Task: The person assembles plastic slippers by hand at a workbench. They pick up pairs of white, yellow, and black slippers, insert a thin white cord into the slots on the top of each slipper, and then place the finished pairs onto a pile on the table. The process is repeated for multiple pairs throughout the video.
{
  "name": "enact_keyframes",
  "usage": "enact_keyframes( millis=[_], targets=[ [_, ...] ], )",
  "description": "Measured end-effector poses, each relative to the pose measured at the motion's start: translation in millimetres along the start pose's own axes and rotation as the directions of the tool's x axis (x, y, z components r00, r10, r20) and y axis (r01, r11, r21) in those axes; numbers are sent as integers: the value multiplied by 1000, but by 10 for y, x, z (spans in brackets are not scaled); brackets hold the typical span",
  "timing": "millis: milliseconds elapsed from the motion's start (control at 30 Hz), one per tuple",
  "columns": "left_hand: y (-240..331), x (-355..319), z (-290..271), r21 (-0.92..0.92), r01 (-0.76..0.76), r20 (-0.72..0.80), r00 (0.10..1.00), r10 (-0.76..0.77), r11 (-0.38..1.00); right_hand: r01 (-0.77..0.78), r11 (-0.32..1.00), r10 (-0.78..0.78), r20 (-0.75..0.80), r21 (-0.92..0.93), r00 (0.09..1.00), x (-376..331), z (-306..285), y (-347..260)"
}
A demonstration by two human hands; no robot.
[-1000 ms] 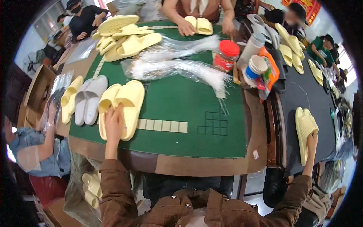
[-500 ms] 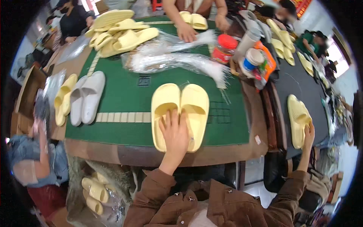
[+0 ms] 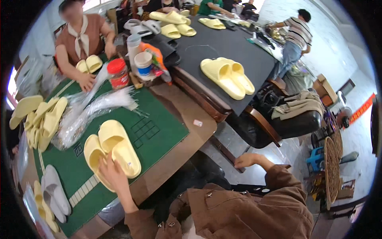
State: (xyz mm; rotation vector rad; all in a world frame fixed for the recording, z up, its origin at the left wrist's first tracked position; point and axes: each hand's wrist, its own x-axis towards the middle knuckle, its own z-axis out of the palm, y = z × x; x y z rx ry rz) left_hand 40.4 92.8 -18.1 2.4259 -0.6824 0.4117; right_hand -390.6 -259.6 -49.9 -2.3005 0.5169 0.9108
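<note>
A pair of pale yellow slippers [image 3: 118, 145] stands on the green mat, toes pointing away from me. My left hand [image 3: 113, 173] reaches into them from the near side. Its fingers close over the inner edges where the two meet. Apart from any slipper, my right hand [image 3: 247, 160] is above the floor beside the table's corner, fingers loosely curled together and nothing visible in them. Another yellow pair [image 3: 229, 75] rests alone on the dark grey table. Grey slippers [image 3: 55, 193] sit on the mat's left side, close to more yellow slippers [image 3: 44, 207].
A heap of yellow slippers [image 3: 43, 119] and clear plastic bags [image 3: 85, 119] cover the mat's far left. Behind are a red-lidded jar [image 3: 118, 73] and a paper cup [image 3: 143, 63]. Across the table sits a co-worker [image 3: 83, 40]. A black chair [image 3: 294, 121] stands right.
My view has swung to the right. The right hand has let go of the slippers on the grey table and drawn back toward me. My left hand stays at its pair.
</note>
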Motion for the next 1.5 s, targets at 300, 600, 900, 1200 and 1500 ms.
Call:
enact_keyframes(
  millis=[300, 600, 900, 1200, 1500],
  targets=[
    [53, -493, -542, -265, 42, -83, 994, -67, 963, -685, 703, 234, 847, 191, 477, -75, 1038, 308],
    [-231, -653, -696, -46, -2, -95, 995, -2, 999, -682, 631, 382, 616, 370, 688, -252, 1334, 233],
    [-1144, -681, -983, 106, 142, 128, 980, -155, 984, -537, 837, 478, 335, 107, 812, -439, 934, -377],
    [-1259, -424, -1087, 314, -6, 310, 946, -97, 949, -645, 747, 662, 271, -162, 699, -366, 1300, -67],
    [-1180, -333, -1112, 298, 33, 479, 859, -180, 954, -771, 601, 799, 151, -212, 581, -206, 1243, 77]
  ],
)
